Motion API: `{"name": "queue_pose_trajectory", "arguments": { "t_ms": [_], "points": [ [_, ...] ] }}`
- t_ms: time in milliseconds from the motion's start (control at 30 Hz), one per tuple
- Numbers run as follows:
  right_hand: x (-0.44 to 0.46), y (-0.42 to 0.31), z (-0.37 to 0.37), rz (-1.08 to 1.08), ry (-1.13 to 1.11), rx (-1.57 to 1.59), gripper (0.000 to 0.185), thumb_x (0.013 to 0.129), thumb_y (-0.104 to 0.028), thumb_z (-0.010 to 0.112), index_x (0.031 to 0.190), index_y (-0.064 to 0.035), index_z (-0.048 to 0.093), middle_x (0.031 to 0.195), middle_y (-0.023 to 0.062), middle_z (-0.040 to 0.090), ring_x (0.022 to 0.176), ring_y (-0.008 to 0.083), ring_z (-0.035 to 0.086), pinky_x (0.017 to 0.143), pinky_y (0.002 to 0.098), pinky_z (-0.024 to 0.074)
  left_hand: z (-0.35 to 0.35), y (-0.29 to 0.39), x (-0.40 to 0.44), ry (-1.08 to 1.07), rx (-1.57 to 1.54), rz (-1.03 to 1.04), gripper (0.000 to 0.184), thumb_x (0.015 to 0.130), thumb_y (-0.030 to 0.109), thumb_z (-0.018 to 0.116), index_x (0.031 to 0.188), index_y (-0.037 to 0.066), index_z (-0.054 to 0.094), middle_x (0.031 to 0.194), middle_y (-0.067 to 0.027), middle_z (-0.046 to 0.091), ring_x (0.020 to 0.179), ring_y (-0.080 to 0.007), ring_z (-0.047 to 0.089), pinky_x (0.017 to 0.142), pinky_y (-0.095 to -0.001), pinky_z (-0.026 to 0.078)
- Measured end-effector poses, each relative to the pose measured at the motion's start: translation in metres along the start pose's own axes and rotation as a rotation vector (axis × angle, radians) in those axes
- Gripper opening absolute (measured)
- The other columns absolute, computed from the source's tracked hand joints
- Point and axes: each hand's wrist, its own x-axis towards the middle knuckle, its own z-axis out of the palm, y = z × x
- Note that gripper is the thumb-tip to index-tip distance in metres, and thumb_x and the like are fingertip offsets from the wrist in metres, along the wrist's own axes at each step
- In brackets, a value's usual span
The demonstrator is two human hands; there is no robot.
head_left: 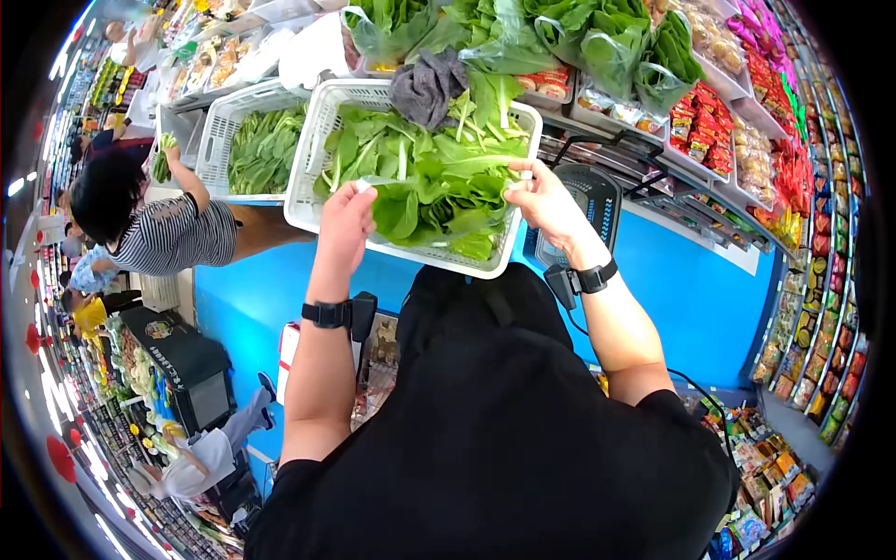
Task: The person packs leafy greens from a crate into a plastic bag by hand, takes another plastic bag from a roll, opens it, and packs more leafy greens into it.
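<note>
My left hand (347, 226) is closed in a pinch on the left edge of a clear plastic bag (434, 203) with leafy greens in it. Opposite, my right hand (553, 203) pinches the bag's right edge between thumb and fingers. The bag is stretched between both hands, over the near half of a white plastic crate (303, 182). Loose leafy greens (359, 131) fill the crate beneath and behind it. A crumpled dark grey cloth (427, 89) lies at the crate's far side.
Bagged greens (616, 47) stand along the back. Left of my crate is another crate of greens (266, 145), with a person in a striped top (177, 233) beside it. A dark basket-like item (588, 201) sits right. Red packets (702, 126) fill bins at the back right.
</note>
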Motion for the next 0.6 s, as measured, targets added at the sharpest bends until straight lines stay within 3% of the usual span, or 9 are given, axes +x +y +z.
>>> {"name": "queue_pose_trajectory", "arguments": {
  "t_ms": [100,167,300,367,400,433,500,533,600],
  "points": [
    [0.002,-0.002,-0.005,-0.019,0.024,-0.034,0.056,0.096,0.000,0.071,0.148,-0.0040,0.050,0.086,-0.0033,0.062,0.057,0.0031,0.045,0.048,0.0215,0.0309,0.000,0.002,-0.002,0.058,0.211,0.174,0.008,0.104,0.010,0.066,0.098,0.009,0.062,0.076,0.0057,0.051,0.068,-0.0065,0.046,0.065,-0.0256,0.041],
    [0.006,0.001,-0.005,0.026,0.037,-0.113,0.055,0.095,-0.002,0.073,0.145,-0.0037,0.051,0.086,-0.0023,0.062,0.059,0.0032,0.047,0.049,0.0226,0.0319,0.001,0.006,-0.006,0.091,0.460,0.184,0.010,0.103,0.013,0.070,0.096,0.007,0.066,0.079,0.0048,0.058,0.071,-0.0066,0.052,0.070,-0.0237,0.043],
    [-0.003,0.038,-0.009,0.027,0.011,-0.247,0.052,0.093,-0.002,0.074,0.141,-0.0030,0.056,0.089,0.0010,0.066,0.071,0.0075,0.056,0.061,0.0266,0.0419,-0.023,-0.028,-0.018,0.082,0.615,0.157,0.010,0.100,0.014,0.073,0.097,0.005,0.069,0.093,0.0006,0.067,0.082,-0.0097,0.061,0.079,-0.0253,0.048],
    [0.001,0.071,-0.015,0.031,0.040,-0.296,0.051,0.092,0.000,0.074,0.140,-0.0029,0.058,0.091,0.0028,0.068,0.078,0.0098,0.060,0.069,0.0276,0.0461,-0.058,-0.076,-0.001,0.223,0.913,0.643,0.011,0.095,0.014,0.076,0.097,0.004,0.072,0.120,-0.0053,0.069,0.102,-0.0150,0.065,0.084,-0.0319,0.054],
    [-0.001,0.082,-0.017,0.074,0.026,-0.318,0.052,0.092,0.000,0.073,0.141,-0.0029,0.057,0.092,0.0037,0.069,0.081,0.0108,0.061,0.073,0.0278,0.0479,-0.068,-0.094,-0.003,0.202,0.776,0.403,0.014,0.093,0.010,0.074,0.105,0.002,0.074,0.138,-0.0084,0.062,0.122,-0.0180,0.061,0.092,-0.0357,0.055],
    [-0.002,0.100,-0.018,0.067,0.019,-0.291,0.052,0.091,-0.007,0.077,0.139,-0.0021,0.058,0.086,0.0022,0.064,0.075,0.0128,0.060,0.069,0.0303,0.0483,-0.072,-0.107,-0.009,0.209,0.777,0.403,0.014,0.093,0.010,0.074,0.105,0.002,0.074,0.138,-0.0084,0.062,0.122,-0.0180,0.061,0.092,-0.0357,0.055],
    [-0.010,0.110,-0.016,0.108,0.015,-0.381,0.053,0.090,-0.008,0.077,0.139,-0.0018,0.058,0.086,0.0038,0.065,0.076,0.0139,0.062,0.070,0.0315,0.0496,-0.070,-0.130,-0.021,0.107,-0.123,-0.246,0.025,0.093,0.008,0.072,0.117,0.001,0.076,0.126,-0.0055,0.068,0.113,-0.0167,0.065,0.092,-0.0339,0.054],
    [-0.012,0.118,-0.014,0.092,0.047,-0.444,0.053,0.090,-0.010,0.078,0.139,-0.0011,0.059,0.084,0.0045,0.066,0.076,0.0148,0.063,0.072,0.0325,0.0506,-0.075,-0.143,-0.025,0.110,-0.124,-0.246,0.025,0.093,0.008,0.072,0.117,0.001,0.076,0.126,-0.0055,0.068,0.113,-0.0167,0.065,0.092,-0.0339,0.054],
    [-0.016,0.129,-0.014,0.100,0.060,-0.428,0.053,0.090,-0.010,0.078,0.138,-0.0010,0.059,0.083,0.0040,0.066,0.076,0.0147,0.063,0.072,0.0324,0.0505,-0.081,-0.165,-0.030,-0.075,0.115,-0.277,0.037,0.094,0.008,0.072,0.130,-0.001,0.074,0.111,-0.0019,0.070,0.099,-0.0152,0.065,0.089,-0.0323,0.053]
  ]
}}
